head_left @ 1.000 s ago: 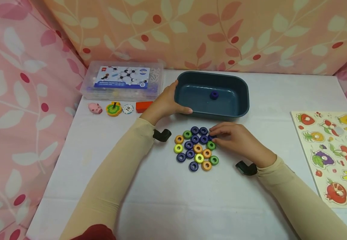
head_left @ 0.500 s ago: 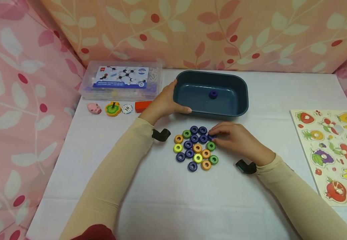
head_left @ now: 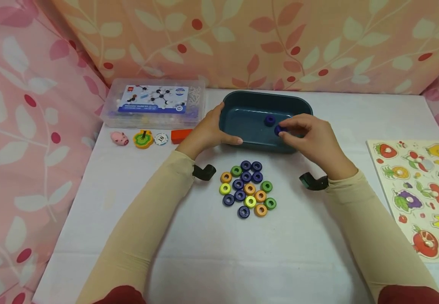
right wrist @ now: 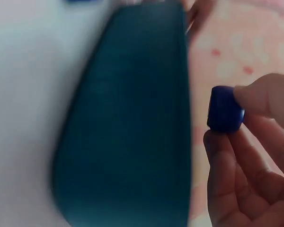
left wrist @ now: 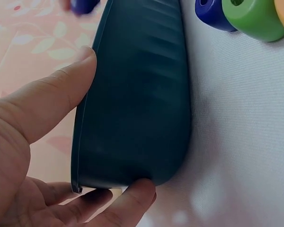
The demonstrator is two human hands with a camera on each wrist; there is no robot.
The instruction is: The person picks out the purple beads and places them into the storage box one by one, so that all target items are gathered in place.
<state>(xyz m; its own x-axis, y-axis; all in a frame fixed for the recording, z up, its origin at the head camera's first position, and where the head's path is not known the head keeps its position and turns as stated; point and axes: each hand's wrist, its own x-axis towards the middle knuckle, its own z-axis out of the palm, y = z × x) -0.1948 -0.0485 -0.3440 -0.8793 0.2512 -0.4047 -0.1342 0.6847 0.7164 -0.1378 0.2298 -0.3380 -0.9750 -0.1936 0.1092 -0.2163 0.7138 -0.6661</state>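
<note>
My left hand (head_left: 210, 128) grips the left end of a dark teal plastic tub (head_left: 259, 146). In the left wrist view the thumb lies at the rim and fingers touch the end wall. Over the tub's right part, my right hand (head_left: 318, 141) pinches a dark blue ring bead (right wrist: 225, 109) between thumb and fingers. One more blue bead (head_left: 269, 120) lies on the tub's floor. In front of the tub, several ring beads are grouped on the white cloth: blue (head_left: 244, 212), green (head_left: 266, 186), orange (head_left: 260, 210) and yellow (head_left: 225, 188).
A clear plastic case (head_left: 153, 103) with a molecule-model label stands at the back left. Before it lie a pink pig (head_left: 119, 138), a tree piece (head_left: 143, 139), a round chip (head_left: 161, 139) and a red block (head_left: 181, 136). A fruit puzzle board (head_left: 418, 198) lies at right.
My right hand has lifted a blue bead from the group's right back edge and carried it up over the tub. The left hand stays at the tub's left end.
</note>
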